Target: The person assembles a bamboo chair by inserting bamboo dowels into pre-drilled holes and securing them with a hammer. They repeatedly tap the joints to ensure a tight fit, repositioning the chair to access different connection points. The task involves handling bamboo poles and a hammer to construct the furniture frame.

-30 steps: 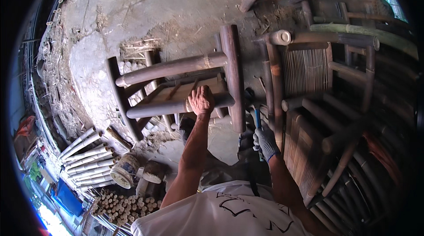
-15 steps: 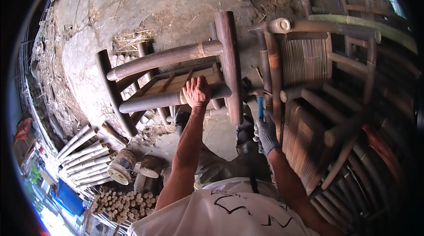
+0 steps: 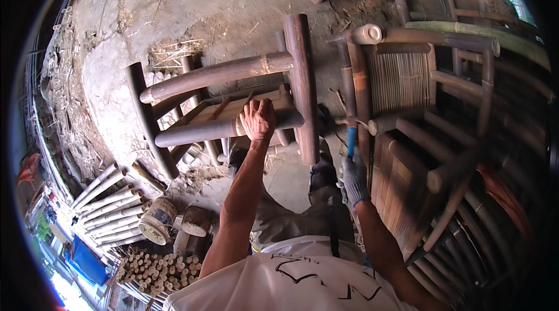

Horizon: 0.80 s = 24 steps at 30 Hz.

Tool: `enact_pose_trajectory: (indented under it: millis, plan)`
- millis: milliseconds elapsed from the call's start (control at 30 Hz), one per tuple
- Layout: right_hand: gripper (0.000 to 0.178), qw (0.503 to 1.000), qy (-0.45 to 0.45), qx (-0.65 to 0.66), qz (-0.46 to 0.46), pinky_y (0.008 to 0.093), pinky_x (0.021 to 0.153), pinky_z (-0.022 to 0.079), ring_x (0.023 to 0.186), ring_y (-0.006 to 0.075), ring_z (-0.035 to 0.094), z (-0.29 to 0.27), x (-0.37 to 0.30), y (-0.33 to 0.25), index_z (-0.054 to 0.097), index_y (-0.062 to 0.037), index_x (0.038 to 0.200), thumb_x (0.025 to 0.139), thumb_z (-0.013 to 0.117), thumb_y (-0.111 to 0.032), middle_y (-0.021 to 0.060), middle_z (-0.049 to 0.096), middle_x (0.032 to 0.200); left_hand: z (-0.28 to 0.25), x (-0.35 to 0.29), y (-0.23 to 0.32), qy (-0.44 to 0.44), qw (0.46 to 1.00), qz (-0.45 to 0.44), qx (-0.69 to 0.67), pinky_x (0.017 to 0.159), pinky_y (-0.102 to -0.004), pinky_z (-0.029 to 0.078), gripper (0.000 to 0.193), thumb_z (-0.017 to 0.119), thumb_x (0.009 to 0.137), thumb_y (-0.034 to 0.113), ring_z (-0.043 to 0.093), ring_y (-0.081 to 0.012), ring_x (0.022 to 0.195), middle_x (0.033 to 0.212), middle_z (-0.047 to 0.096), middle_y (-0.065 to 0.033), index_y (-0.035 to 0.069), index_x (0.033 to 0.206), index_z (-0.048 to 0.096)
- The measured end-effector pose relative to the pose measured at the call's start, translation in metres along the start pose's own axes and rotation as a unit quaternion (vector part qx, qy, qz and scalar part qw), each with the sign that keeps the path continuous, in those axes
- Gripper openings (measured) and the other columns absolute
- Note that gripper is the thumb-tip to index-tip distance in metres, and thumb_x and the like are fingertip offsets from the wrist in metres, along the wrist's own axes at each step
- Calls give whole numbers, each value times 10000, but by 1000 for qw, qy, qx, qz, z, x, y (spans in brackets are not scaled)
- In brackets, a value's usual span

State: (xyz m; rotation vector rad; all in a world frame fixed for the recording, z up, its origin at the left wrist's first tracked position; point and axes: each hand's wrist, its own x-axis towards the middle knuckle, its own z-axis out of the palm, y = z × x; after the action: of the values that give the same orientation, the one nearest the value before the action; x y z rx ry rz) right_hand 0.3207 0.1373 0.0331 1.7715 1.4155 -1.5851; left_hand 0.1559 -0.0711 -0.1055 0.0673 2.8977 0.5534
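A dark bamboo chair frame (image 3: 215, 75) lies on its side on the concrete floor in front of me. My left hand (image 3: 258, 119) is bare and grips one of its thick horizontal poles near the upright post (image 3: 303, 84). My right hand (image 3: 353, 178) wears a grey glove and is shut on the blue handle of a hammer (image 3: 350, 136). The hammer head points up beside the frame's right post, close to a finished bamboo chair (image 3: 402, 78).
Finished bamboo chairs crowd the right side. Cut pale bamboo poles (image 3: 105, 200) and a pile of short bamboo pegs (image 3: 154, 270) lie at the lower left, with a small round bucket (image 3: 156, 221) beside them. Straw litter covers the floor at the left.
The chair frame has shifted left and up in view as my head moved. My left hand stays on the pole; the hammer in my right hand has risen slightly.
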Motion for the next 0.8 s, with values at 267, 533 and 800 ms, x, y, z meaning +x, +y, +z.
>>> enact_pose_trajectory:
  millis: [267, 533, 800]
  plan:
    - [588, 993, -36, 33, -107, 234, 344, 351, 396, 60, 354, -31, -6, -34, 261, -253, 1515, 981, 465, -119, -47, 390, 594, -16, 8, 53, -19, 886, -139, -442, 786, -328, 497, 204, 655, 869, 175, 658, -258, 875, 961, 685, -125, 41, 1011, 715]
    - [436, 870, -32, -145, -470, 273, 680, 478, 739, 127, 514, 25, 37, -84, 385, 2, 1384, 980, 495, -122, 72, 513, 901, -8, 71, 96, 41, 910, -100, -399, 739, -364, 516, 343, 698, 823, 122, 687, -265, 811, 891, 704, -137, 56, 1133, 566]
    - [214, 761, 15, -318, -565, 379, 611, 491, 679, 274, 613, 49, 58, -108, 536, -3, 1141, 967, 520, -127, 166, 587, 814, 5, 85, 82, 27, 933, -25, -359, 694, -370, 532, 403, 746, 789, 133, 703, -288, 800, 873, 719, -127, 64, 1098, 497]
